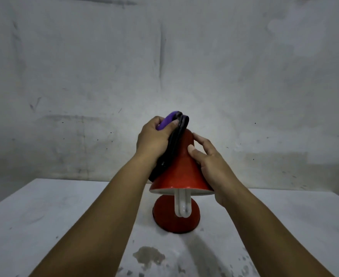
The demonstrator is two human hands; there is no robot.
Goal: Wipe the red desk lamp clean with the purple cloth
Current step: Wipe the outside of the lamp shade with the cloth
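so the glossy red metal desk lamp with the cone shade (181, 168) is standing on the scuffed pale grey table (45, 216), roughly in the middle, with its round red base (164, 218) planted flat and the white u-shaped bulb (182, 204) poking out of the shade's open mouth toward the camera; the left hand (154, 139) is clamped around the folded purple cloth (169, 144) (it looks nearly black where it's in shadow, purple only at the top fold), pressing it flat against the left slope of the shade, up near the narrow top; the right hand (210, 162) is spread wide along the right slope, thumb on the front face, fingers curled round the far side, so it's bracing the shade rather than gripping anything else; my read is the job is somewhere mid-wipe on the shade; i honestly can't tell which patches are already clean, the red looks equally shiny everywhere; going by where the cloth sits, i'd guess the right side under the bracing hand, the rim, the base and whatever neck is hidden behind the shade are left to do; there's also a damp-looking blotch (149, 255) on the table in front of the lamp, no idea if that matters.
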